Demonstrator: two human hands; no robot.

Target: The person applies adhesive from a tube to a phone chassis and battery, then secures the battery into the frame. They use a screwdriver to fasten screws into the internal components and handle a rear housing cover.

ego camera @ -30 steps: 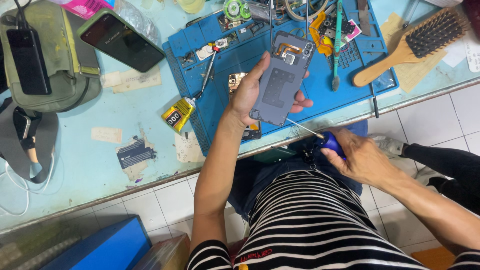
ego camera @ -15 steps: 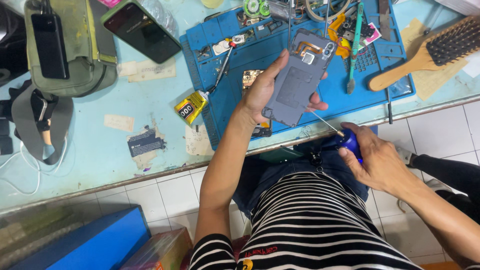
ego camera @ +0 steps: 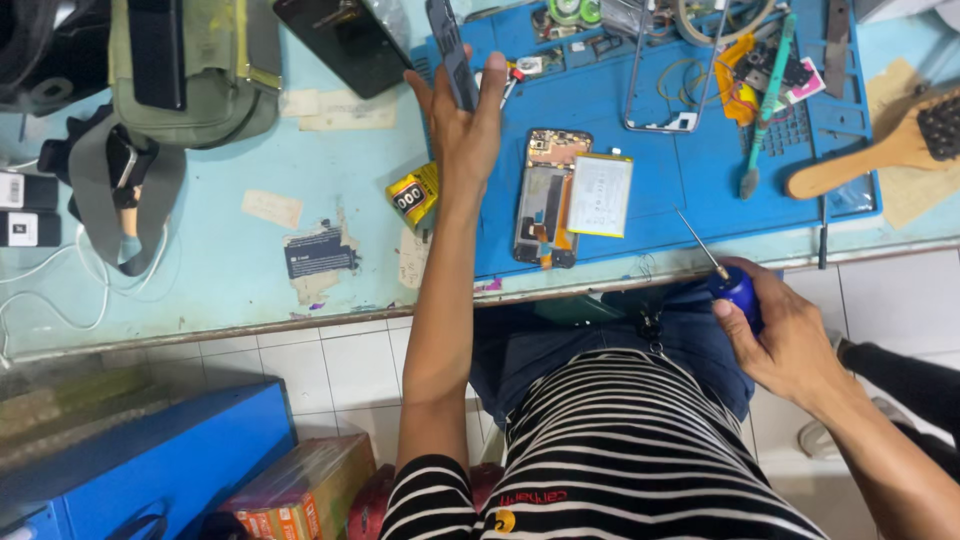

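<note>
Right hand (ego camera: 785, 335), nearest the body, is closed around a blue-handled screwdriver (ego camera: 722, 280) at the bench edge. Opened phone (ego camera: 545, 195) lies on the blue mat (ego camera: 680, 190) beside its battery (ego camera: 600, 193). Left hand (ego camera: 462, 125) pinches the back cover (ego camera: 448, 50) edge-on (a thin grip); it could slip.

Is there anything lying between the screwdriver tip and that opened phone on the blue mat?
Nothing visible. The blue-handled screwdriver in the right hand points over bare blue mat toward the opened phone; only the white rectangular battery lies against the phone's near side.
</note>
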